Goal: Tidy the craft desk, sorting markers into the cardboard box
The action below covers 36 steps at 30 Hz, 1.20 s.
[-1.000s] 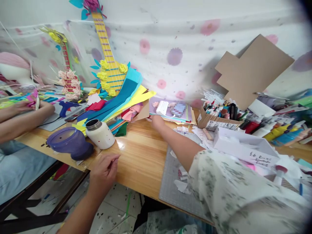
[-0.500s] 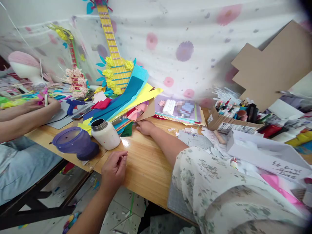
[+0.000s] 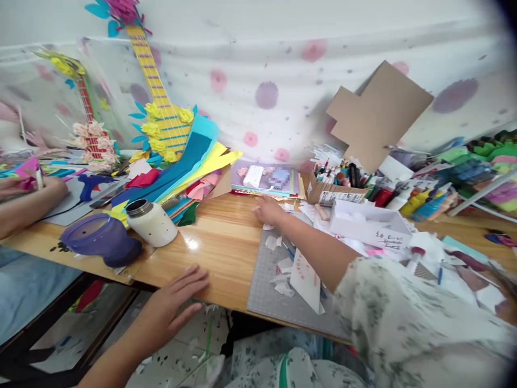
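Observation:
My left hand (image 3: 177, 302) is open at the table's front edge, fingers spread and nothing in it. Farther back, my right hand (image 3: 269, 212) reaches down to the wooden table (image 3: 222, 231), fingers somewhat bent and apart, with no object visible in it. Close by it lie small white paper scraps (image 3: 272, 242) at the top of a grey cutting mat (image 3: 260, 280). A printed white card (image 3: 306, 280) rests on that mat, beneath my right forearm. Left of my hands stand a white jar (image 3: 151, 223) without a lid and a purple container (image 3: 100, 237).
Coloured sheets (image 3: 189, 156) and a yellow paper guitar (image 3: 161, 102) are behind the jar. A pen box (image 3: 335, 191), a white box (image 3: 369, 223) and paint bottles (image 3: 407, 200) stand right. At far left, another person's hands (image 3: 44, 188) work near a blue glue gun (image 3: 91, 186).
The view has turned right, showing more of the cutting mat. My right hand has moved right, from beside the coloured sheets to the scraps. My left hand has opened from a loose curl.

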### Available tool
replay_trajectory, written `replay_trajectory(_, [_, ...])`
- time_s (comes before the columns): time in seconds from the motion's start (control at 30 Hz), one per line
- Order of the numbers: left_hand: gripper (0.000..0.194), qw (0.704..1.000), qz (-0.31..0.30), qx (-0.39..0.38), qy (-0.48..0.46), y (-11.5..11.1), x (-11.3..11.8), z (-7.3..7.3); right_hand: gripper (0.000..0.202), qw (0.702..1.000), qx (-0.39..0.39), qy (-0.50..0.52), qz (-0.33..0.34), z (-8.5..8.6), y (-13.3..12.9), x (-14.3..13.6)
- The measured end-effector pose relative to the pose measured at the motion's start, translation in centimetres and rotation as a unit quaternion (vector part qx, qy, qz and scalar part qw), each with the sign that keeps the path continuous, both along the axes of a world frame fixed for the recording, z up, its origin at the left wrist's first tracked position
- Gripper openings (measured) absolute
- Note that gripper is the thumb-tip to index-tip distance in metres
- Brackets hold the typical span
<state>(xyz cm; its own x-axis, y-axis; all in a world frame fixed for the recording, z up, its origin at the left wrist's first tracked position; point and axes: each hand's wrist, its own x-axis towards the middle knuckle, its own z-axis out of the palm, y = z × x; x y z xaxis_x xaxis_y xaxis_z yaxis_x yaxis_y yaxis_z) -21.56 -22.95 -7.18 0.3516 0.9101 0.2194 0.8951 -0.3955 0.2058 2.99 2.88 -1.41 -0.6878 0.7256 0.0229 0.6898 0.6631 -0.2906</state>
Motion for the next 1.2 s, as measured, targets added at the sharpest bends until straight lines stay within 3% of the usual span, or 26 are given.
replay_trajectory(0.07, [0.045,0.998,-0.029,0.008,-0.053,-1.7,0.3,0.6,0.044,1.0,-0.014,-0.02,0.0,-0.3,1.4,0.2])
replay_trajectory(0.1, [0.048,0.997,-0.028,0.016,-0.068,-2.3,0.3,0.9,0.047,0.999,-0.021,-0.027,0.012,-0.6,0.8,-0.4])
replay_trajectory(0.17, [0.051,0.997,-0.009,0.041,-0.069,-3.0,-0.1,1.5,0.054,0.998,-0.03,-0.031,0.054,-1.5,-2.7,-2.4])
replay_trajectory(0.23, [0.046,0.997,0.021,0.061,-0.049,-3.1,-0.8,1.8,0.058,0.992,-0.034,-0.022,0.119,-2.3,-8.0,-4.7])
replay_trajectory(0.27, [0.044,0.997,0.037,0.063,-0.04,-3.0,-1.2,1.9,0.059,0.984,-0.034,-0.009,0.172,-2.6,-10.8,-5.7])
replay_trajectory(0.3, [0.042,0.997,0.048,0.053,-0.031,-2.8,-1.5,2.1,0.058,0.962,-0.027,0.015,0.271,-2.7,-13.3,-6.3])
replay_trajectory(0.33, [0.041,0.998,0.054,0.031,-0.021,-2.5,-1.8,2.3,0.053,0.924,-0.043,0.03,0.38,-2.6,-15.2,-6.6])
replay_trajectory(0.37, [0.041,0.998,0.056,0.003,-0.011,-2.2,-2.0,2.5,0.047,0.885,-0.065,0.043,0.458,-2.3,-16.4,-6.5])
replay_trajectory(0.4, [0.043,0.998,0.053,-0.025,-0.003,-1.7,-1.9,2.9,0.041,0.864,-0.08,0.052,0.495,-2.0,-16.6,-6.0])
replay_trajectory(0.43, [0.043,0.998,0.048,-0.046,0.0,-1.0,-1.7,3.5,0.033,0.872,-0.089,0.056,0.478,-1.5,-15.9,-5.2])
replay_trajectory(0.47, [0.041,0.997,0.043,-0.058,-0.004,-0.2,-1.1,4.1,0.028,0.909,-0.085,0.056,0.405,-1.0,-14.2,-4.0])
replay_trajectory(0.53, [0.033,0.997,0.047,-0.052,-0.032,2.5,0.6,5.4,0.025,0.992,-0.03,0.029,0.115,-0.1,-9.1,-1.1])
replay_trajectory(0.57, [0.03,0.996,0.054,-0.038,-0.055,4.3,1.6,5.9,0.029,0.999,-0.009,0.013,0.029,0.1,-6.2,0.4])
replay_trajectory(0.67, [0.023,0.983,0.111,-0.048,-0.141,11.4,5.2,6.1,0.032,0.994,0.012,-0.037,-0.106,-0.6,1.3,4.7])
replay_trajectory(0.73, [0.019,0.976,0.117,-0.067,-0.172,17.0,7.6,5.0,0.032,0.989,0.017,-0.057,-0.138,-1.8,3.9,6.5])
replay_trajectory(0.83, [0.02,0.955,0.152,-0.102,-0.234,25.0,10.8,2.7,0.034,0.988,0.026,-0.063,-0.137,-3.6,5.0,7.7])
replay_trajectory(0.93, [0.027,0.924,0.179,-0.129,-0.313,30.7,13.1,1.2,0.037,0.989,0.038,-0.053,-0.13,-4.2,5.2,7.8])
replay_trajectory(1.03, [0.029,0.895,0.173,-0.135,-0.389,33.3,13.7,0.9,0.038,0.99,0.049,-0.034,-0.126,-3.7,6.2,8.0])
replay_trajectory(1.2, [0.022,0.856,0.087,-0.13,-0.492,33.6,12.6,0.9,0.042,0.992,0.047,-0.015,-0.116,-2.9,9.3,8.9])
